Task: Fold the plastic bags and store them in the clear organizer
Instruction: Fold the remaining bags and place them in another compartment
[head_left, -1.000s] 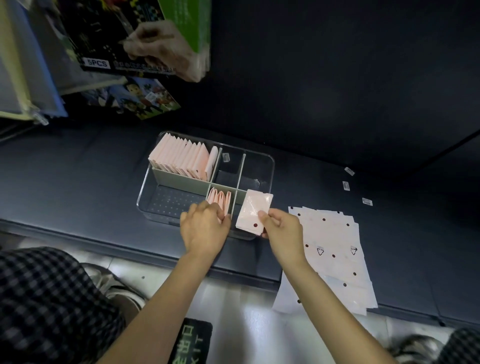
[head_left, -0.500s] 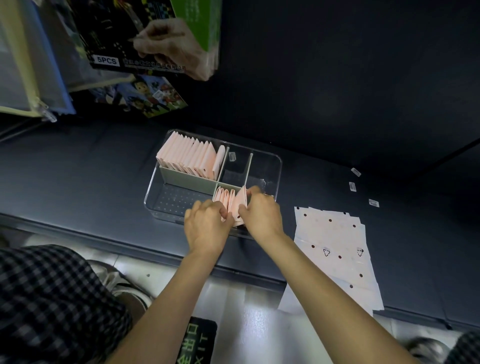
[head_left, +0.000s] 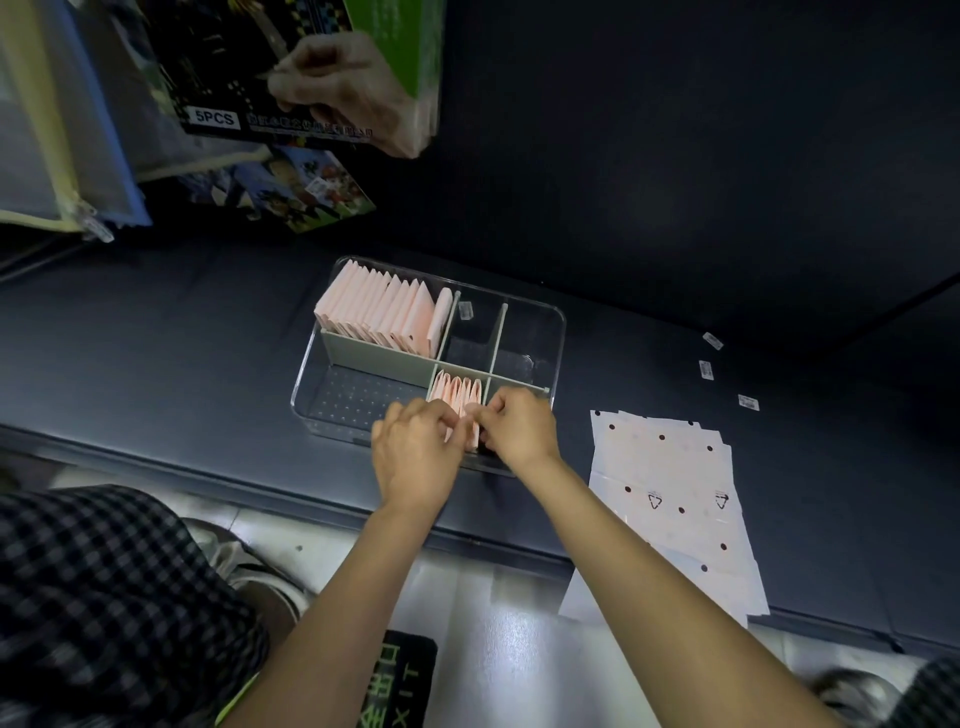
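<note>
Spanning the frame, a dark matte worktop (head_left: 156, 338) meets a dark wall behind; pale glossy floor shows below its front edge, with a green-lettered mat (head_left: 400, 680) between the forearms. Dim light.

Left hand (head_left: 415, 452) and right hand (head_left: 519, 431) meet at the near side of the clear organizer (head_left: 558, 332), fingers curled, pinching the folded bags (head_left: 460, 397) standing in the small compartment just beyond the knuckles. Knuckles hide the exact fingertip contact and the near wall of that compartment.

Beyond the left hand, a longer compartment holds a row of folded pink bags (head_left: 379, 312), upright, leaning, thin and flat. Organizer: rigid transparent plastic, rounded corners, grey dividers, dotted floor.

Beside the right forearm, flat unfolded bags (head_left: 670, 499) lie stacked, translucent white with dark dots and triangle marks, overhanging the worktop edge.

Top left, printed packaging (head_left: 218, 119) marked "5PCS", cut off by the frame. Checked fabric (head_left: 104, 597) at lower left, blurred.
</note>
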